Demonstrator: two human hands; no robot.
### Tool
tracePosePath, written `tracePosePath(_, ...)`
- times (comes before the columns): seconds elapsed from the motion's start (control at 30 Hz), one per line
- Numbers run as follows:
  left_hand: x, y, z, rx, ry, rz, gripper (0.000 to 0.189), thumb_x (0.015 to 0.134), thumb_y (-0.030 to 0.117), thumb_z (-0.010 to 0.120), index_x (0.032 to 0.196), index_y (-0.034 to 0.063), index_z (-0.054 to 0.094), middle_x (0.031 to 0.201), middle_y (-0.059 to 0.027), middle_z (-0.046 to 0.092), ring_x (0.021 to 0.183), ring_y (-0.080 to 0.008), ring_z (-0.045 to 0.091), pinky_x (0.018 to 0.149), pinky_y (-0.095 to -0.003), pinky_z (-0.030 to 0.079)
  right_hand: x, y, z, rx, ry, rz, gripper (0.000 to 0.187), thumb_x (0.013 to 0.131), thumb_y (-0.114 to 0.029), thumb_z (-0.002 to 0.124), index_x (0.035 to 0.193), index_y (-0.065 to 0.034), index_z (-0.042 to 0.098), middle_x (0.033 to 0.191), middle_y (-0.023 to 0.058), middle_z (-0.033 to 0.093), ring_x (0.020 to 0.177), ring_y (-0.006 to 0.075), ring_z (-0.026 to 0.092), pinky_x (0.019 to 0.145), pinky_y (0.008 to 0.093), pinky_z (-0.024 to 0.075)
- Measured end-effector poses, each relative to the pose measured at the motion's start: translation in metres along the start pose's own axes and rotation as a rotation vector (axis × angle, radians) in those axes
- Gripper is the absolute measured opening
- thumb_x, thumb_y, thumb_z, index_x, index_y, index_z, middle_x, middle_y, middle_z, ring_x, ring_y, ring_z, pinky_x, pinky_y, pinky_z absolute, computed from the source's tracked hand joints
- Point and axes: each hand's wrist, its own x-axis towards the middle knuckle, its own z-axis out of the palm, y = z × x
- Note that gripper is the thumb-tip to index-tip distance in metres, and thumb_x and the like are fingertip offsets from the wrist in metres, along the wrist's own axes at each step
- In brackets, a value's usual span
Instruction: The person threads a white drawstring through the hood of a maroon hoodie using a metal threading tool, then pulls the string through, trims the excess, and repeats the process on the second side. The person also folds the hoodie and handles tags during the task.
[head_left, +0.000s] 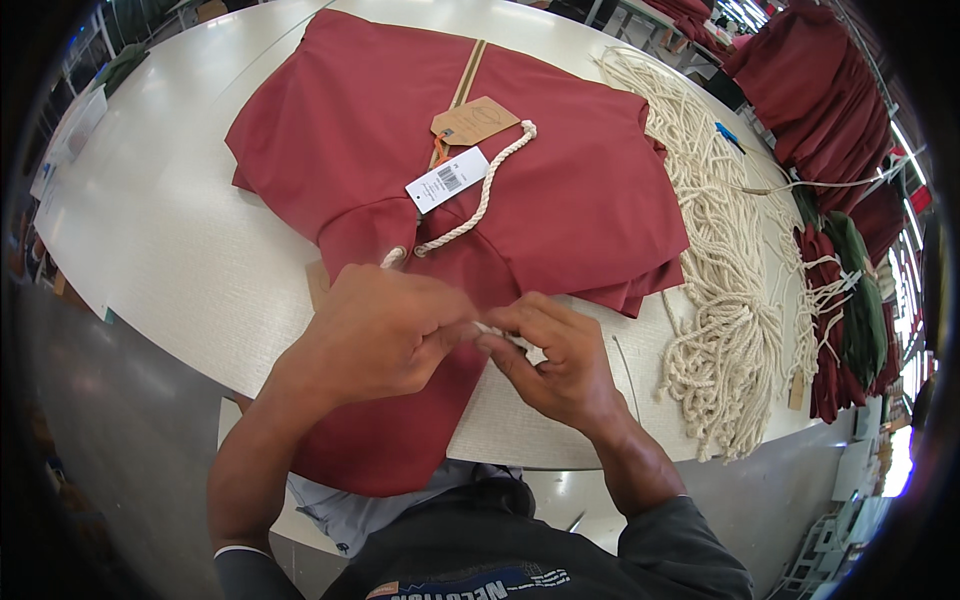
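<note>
A dark red hooded garment (585, 187) lies spread on the white table, a tan and brown stripe (466, 75) running down its middle. One end of a white twisted cord (487, 180) comes out of a metal eyelet and curves up over the cloth. From the other eyelet, more cord passes under my left hand (382, 330). Both hands pinch a short piece of this cord between them; my right hand (559, 356) grips it with thumb and fingers. A brown card tag (476, 120) and a white printed label (448, 180) lie on the garment.
A large bundle of white cords (720, 322) covers the table's right side, with a small blue-handled tool (727, 136) on it. Folded red and green garments (859, 300) lie beyond. More red cloth (817, 105) hangs at the upper right. A thin dark strand (626, 367) lies near my right wrist.
</note>
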Motion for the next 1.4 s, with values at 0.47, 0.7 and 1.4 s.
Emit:
tracePosePath(0.47,-0.020,-0.011,-0.020,0.041,-0.176,0.108,0.019,0.073,-0.002,0.073,0.090,0.0078,0.074,0.070,-0.0047,0.069,0.060,-0.0247,0.066,0.051,-0.0349,0.045,-0.009,-0.019,-0.004,0.058,-0.181,-0.075,0.009,0.091,-0.008,0.073,0.092,-0.0039,0.065,0.077,0.0107,0.054,0.064,0.0304,0.056,0.057,0.0405,0.0435)
tracePosePath(0.7,-0.019,0.014,-0.004,-0.042,-0.205,-0.147,0.015,0.083,0.000,0.073,0.097,0.0012,0.072,0.076,-0.0138,0.069,0.067,-0.0310,0.067,0.061,-0.0368,0.050,-0.011,0.007,0.006,0.081,-0.125,-0.085,0.015,0.092,-0.015,0.067,0.089,-0.0030,0.059,0.084,0.0150,0.061,0.080,0.0390,0.064,0.067,0.0513,0.0486)
tracePosePath(1.4,-0.002,0.021,0.000,0.424,-0.259,0.539,0.021,0.059,0.007,0.074,0.077,0.0046,0.064,0.060,-0.0051,0.037,0.053,-0.0234,0.043,0.050,-0.0392,0.030,-0.067,-0.037,0.027,-0.071,0.016,0.165,0.020,0.090,-0.020,0.066,0.097,-0.0026,0.060,0.086,0.0159,0.066,0.079,0.0398,0.068,0.068,0.0486,0.0543)
